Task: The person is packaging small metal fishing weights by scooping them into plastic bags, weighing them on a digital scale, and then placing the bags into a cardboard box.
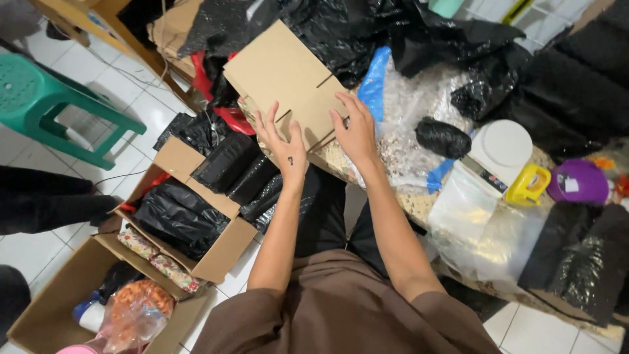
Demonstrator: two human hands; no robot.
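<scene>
Brown fabric of the person's sleeves fills the bottom of the view, and both bare forearms reach up from it toward the edge of the surface (pixel 419 203), which is covered in a speckled patterned cloth. Left hand (pixel 283 145) lies flat on the near edge of a flattened cardboard box (pixel 282 78), fingers (pixel 265 124) spread wide and pressing on the board rather than closed around it. Right hand (pixel 357 131) rests just beside it on the same near edge, fingers likewise extended and splayed, the palm down on the cardboard. This box is plain tan corrugated board, unprinted, tilted with one corner pointing away from the person, and cut slots and flap creases show near the hands; it lies partly on the surface edge and partly over red and black items behind it. Below left on the tiled floor stands an open carton (pixel 216 255) packed with black plastic-wrapped parcels (pixel 180 216). To the right on the surface sit a white kitchen scale (pixel 501 151), a yellow tape dispenser (pixel 527 185) and a purple round object (pixel 580 181). Farther back lie crumpled bubble wrap (pixel 413 111) and heaps of black plastic bags (pixel 367 26), with a green plastic stool (pixel 39 98) at far left.
</scene>
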